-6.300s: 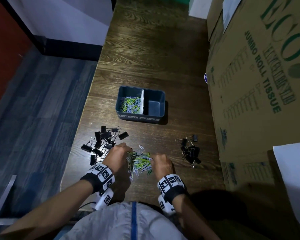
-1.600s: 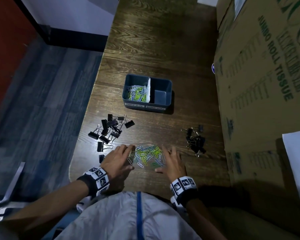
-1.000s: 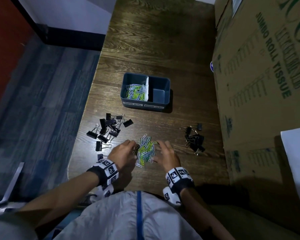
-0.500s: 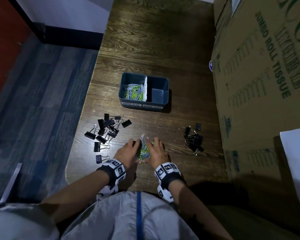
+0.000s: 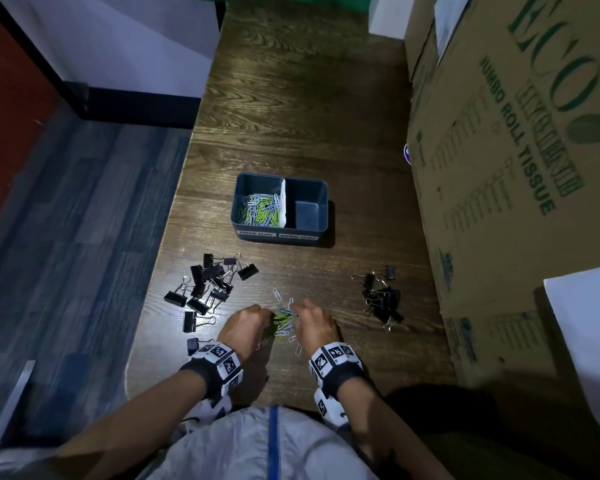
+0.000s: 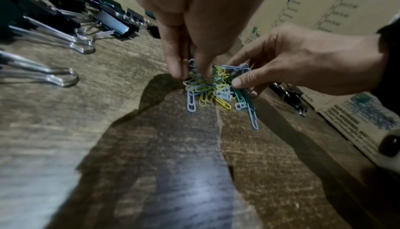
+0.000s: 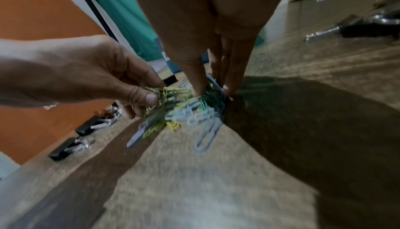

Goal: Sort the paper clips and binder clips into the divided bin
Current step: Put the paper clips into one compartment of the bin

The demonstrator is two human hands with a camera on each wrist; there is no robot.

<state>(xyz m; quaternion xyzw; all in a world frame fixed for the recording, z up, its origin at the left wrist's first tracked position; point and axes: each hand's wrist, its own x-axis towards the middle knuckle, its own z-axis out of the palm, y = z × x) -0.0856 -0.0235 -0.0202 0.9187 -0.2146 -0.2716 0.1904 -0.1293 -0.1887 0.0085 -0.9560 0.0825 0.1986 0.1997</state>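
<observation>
A clump of coloured paper clips (image 5: 284,320) (image 6: 216,87) (image 7: 186,111) lies on the wooden table near its front edge. My left hand (image 5: 246,323) (image 6: 190,71) pinches the clump from the left, my right hand (image 5: 314,323) (image 7: 214,92) from the right, fingers curled round it. One loose clip (image 5: 276,294) lies just beyond. The dark divided bin (image 5: 280,233) stands farther back; its left compartment holds paper clips (image 5: 262,211), its right one shows only its floor. Black binder clips lie in a left pile (image 5: 210,282) and a right pile (image 5: 381,299).
A big cardboard carton (image 5: 520,168) lines the table's right side, close to the right binder clips. The table's left edge (image 5: 153,289) drops to a blue floor just past the left pile. Bare wood lies between the hands and the bin.
My hands swept the spread paper clips inward into a tight clump, then closed round it from both sides. The bin and the binder clip piles have not moved.
</observation>
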